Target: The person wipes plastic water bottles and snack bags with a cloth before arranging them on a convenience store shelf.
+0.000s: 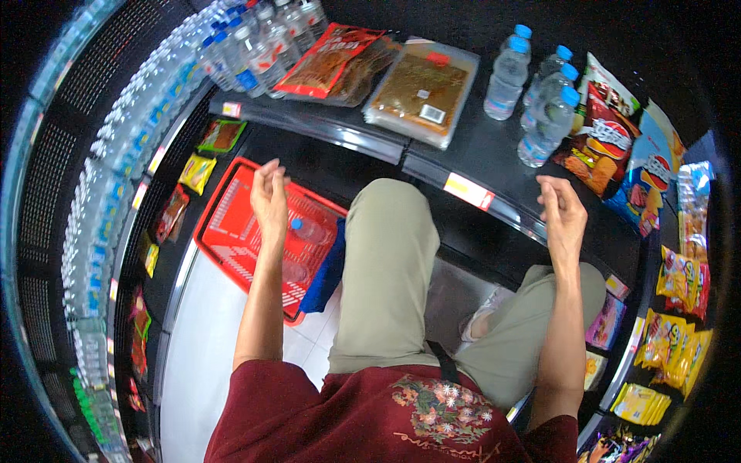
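Observation:
My left hand [270, 194], fingers loosely curled and holding nothing, is above the rim of a red plastic shopping basket [224, 223]. Inside the basket lie clear plastic bottles, one with a blue cap [310, 230]. Over on the right, my right hand [561, 211] is also empty, with loosely bent fingers. It hovers by the front edge of a black shelf [463, 151]. Closest to it are several water bottles with light-blue caps [547, 130] and a brown-red snack bag [605, 142]. A stack of flat clear packs with brown contents [419, 89] lies further left.
A red food packet [330, 61] and more water bottles [260, 49] fill the shelf's left end. Long rows of bottles [118, 185] curve along the left. Yellow snack packs [666, 341] line the right shelving. A dark-blue cloth-like item [325, 278] hangs over the basket's side.

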Demonstrator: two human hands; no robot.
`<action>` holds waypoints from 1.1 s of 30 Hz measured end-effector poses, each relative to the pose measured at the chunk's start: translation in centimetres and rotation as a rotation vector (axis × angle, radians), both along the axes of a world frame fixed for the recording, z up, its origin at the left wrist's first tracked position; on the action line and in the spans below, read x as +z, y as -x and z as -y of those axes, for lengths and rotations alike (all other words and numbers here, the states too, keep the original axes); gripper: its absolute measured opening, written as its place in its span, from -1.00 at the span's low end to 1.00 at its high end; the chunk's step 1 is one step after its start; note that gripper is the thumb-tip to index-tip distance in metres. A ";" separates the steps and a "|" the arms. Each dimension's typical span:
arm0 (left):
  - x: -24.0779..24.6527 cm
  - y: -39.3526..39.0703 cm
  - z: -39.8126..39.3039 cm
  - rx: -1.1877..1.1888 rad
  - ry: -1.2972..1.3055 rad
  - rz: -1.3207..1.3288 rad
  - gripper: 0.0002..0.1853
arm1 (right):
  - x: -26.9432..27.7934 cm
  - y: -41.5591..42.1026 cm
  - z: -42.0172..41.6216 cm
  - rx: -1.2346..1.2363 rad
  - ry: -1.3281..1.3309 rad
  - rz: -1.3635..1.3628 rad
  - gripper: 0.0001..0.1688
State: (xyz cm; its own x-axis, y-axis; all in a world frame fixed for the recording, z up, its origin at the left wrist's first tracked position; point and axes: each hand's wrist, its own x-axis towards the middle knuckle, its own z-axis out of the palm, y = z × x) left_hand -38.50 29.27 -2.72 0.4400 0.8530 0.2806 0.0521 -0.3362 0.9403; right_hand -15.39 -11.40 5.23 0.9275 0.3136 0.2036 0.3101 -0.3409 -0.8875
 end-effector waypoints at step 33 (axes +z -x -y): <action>2.3 8.4 1.5 0.177 -0.407 -0.375 -0.76 | -2.8 2.6 -1.1 0.275 0.053 0.149 -0.85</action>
State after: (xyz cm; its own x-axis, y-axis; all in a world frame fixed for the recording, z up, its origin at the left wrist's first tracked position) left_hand -46.87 27.73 -0.38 0.4330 0.7787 0.4540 0.4456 -0.6228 0.6431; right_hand -18.02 -10.29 2.45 0.7675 0.5625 0.3075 0.5224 -0.2707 -0.8086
